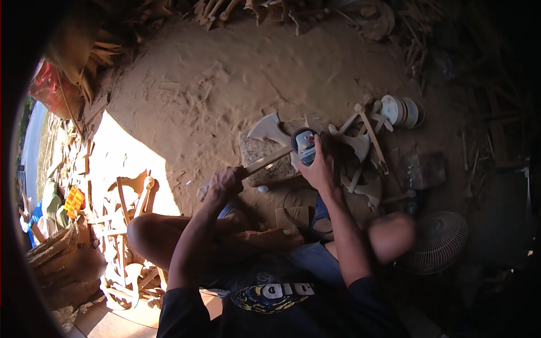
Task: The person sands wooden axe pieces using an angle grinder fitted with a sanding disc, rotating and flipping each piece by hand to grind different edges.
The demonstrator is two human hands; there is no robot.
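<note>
My left hand (pixel 224 185) is closed around a pale wooden stick (pixel 267 161), which slants up to the right. My right hand (pixel 319 169) grips a small angle grinder (pixel 305 145) with a round disc end. The stick's far end meets the grinder's rim; whether they touch I cannot tell. Below the stick lies a worn flat slab (pixel 252 149). A pale, flared axe-head-shaped wooden piece (pixel 269 129) rests at the slab's far edge. To the right of the grinder is another flared wooden piece (pixel 358 145).
Wooden sticks (pixel 372 135) and a white cylindrical container (pixel 401 111) lie at right. A fan (pixel 439 242) stands by my right knee, a dark block (pixel 424 170) beyond it. Sunlit wooden pieces (pixel 127 225) pile up at left. Wood scraps (pixel 265 11) line the dusty ground's far edge.
</note>
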